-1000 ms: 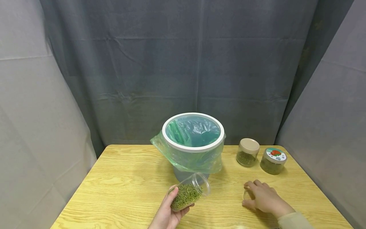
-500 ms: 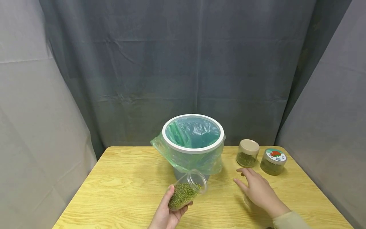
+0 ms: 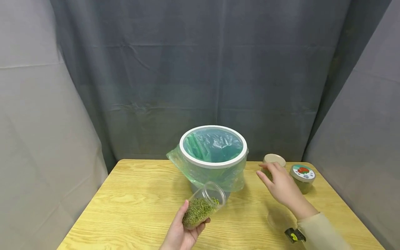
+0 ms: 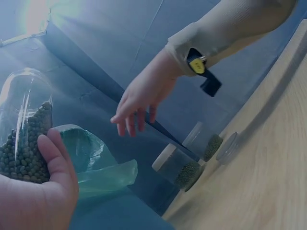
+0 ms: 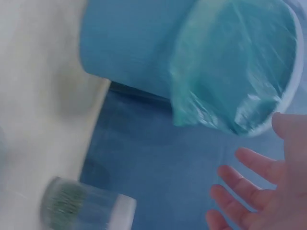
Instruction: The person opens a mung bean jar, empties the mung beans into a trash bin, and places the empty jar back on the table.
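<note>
My left hand (image 3: 181, 232) grips a clear lidless jar of green mung beans (image 3: 197, 212), tilted with its mouth up and to the right. The beans lie slanted inside it, below the mouth. My right hand (image 3: 283, 189) is in the air with fingers spread, holding nothing. In the head view it partly covers a beige-lidded jar (image 3: 275, 158), but the left wrist view shows it well apart from that beige-lidded jar (image 4: 177, 166). A clear lid (image 4: 227, 148) lies flat on the table, below my right forearm.
Behind the tilted jar stands a bin with a white rim (image 3: 213, 164) and a green bag (image 3: 204, 176) folded over it. A second jar with a tomato-pictured lid (image 3: 303, 172) stands at the table's (image 3: 125, 201) back right. Grey curtains (image 3: 175, 76) surround the table.
My right hand has let go of the clear lid on the table, opened, and risen up and away toward the jars. The left hand has tipped the bean jar slightly more upright.
</note>
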Available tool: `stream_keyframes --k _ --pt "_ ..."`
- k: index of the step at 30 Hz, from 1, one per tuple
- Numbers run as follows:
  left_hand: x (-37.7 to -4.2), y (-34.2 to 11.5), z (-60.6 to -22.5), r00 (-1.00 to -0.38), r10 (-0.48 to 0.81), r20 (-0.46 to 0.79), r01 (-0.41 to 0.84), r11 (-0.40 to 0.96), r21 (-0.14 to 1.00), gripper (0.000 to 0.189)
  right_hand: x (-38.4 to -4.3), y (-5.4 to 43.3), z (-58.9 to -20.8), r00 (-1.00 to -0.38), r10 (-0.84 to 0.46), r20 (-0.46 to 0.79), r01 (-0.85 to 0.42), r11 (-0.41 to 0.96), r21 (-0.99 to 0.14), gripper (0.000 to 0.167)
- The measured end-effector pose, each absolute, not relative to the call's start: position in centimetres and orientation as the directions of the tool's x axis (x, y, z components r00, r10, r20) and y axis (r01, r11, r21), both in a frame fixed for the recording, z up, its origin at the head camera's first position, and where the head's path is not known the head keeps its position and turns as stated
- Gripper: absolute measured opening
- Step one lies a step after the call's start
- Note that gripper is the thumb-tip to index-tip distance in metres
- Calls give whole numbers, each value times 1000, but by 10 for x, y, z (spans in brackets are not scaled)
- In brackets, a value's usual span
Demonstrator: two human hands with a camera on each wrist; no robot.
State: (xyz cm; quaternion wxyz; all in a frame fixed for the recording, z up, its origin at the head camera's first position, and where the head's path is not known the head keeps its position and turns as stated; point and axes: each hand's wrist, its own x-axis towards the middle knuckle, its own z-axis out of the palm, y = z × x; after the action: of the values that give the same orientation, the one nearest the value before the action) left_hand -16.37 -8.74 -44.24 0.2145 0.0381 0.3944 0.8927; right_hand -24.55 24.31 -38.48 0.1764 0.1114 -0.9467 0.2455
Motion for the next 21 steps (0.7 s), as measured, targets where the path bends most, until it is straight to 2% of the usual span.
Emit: stream_keyframes --k 10,21 --pt "-167 -98 -423 -904 422 -71 -343 -616 709 43 -270 240 -336 -913 -115 392 -317 806 -500 54" --pt "-176 -105 -409 -929 369 -33 -282 -647 708 40 -293 226 -314 -916 -125 382 -327 786 -525 55"
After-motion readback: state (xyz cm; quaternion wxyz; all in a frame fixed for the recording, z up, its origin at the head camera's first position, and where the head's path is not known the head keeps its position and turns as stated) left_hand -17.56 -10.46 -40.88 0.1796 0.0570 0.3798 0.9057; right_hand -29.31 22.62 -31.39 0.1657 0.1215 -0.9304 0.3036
